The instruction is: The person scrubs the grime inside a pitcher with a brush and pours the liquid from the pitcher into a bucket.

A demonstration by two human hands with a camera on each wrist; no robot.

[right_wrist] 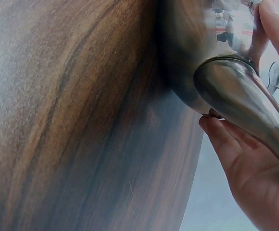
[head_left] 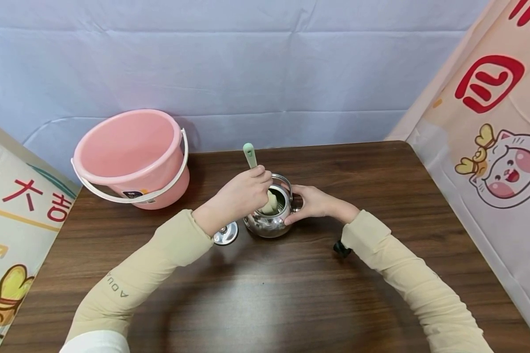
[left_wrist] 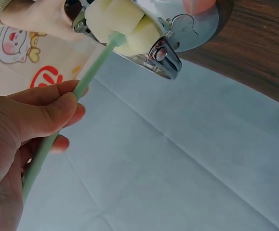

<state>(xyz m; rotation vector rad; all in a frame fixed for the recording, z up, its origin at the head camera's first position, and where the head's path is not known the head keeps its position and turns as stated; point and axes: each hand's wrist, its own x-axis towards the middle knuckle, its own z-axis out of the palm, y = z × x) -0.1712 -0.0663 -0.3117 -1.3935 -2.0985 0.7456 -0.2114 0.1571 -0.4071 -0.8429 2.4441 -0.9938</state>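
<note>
My left hand [head_left: 240, 195] grips the green handle of a sponge brush [head_left: 250, 156]. Its pale sponge head [left_wrist: 129, 24] sits in the mouth of a shiny metal teapot [head_left: 268, 228], as the left wrist view shows closely. On the pot's right side, my right hand [head_left: 313, 201] holds the body, thumb on the near side and fingers on the far side. The right wrist view shows the spout [right_wrist: 240, 91] between its thumb and fingers. The pot's bail handle [head_left: 283, 179] stands up behind the opening. Part of the sponge is hidden inside the pot.
A metal lid [head_left: 226, 234] lies on the dark wooden table [head_left: 265, 304], just left of the teapot and partly behind the left wrist. Further left, at the back, stands a pink bucket [head_left: 168, 189] with a white handle. A pale cloth backdrop [head_left: 247, 73] hangs behind the table.
</note>
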